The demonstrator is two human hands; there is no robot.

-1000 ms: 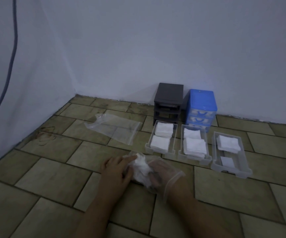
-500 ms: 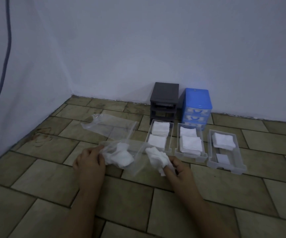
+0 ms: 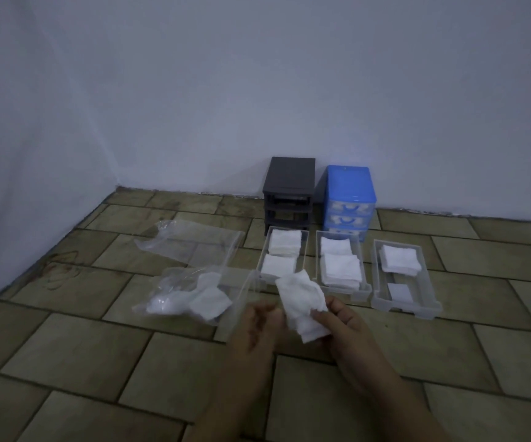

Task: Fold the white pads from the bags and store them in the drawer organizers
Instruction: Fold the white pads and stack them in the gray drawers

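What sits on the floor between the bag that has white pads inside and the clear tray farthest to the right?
In the head view, two clear trays of folded pads lie between the bag and the right tray.

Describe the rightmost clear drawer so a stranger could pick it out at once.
Find the blue drawer unit against the back wall. Three clear drawers lie on the tiled floor in front; take the rightmost drawer. Unlike its two fuller neighbours, it holds one stack of white pads at the back.
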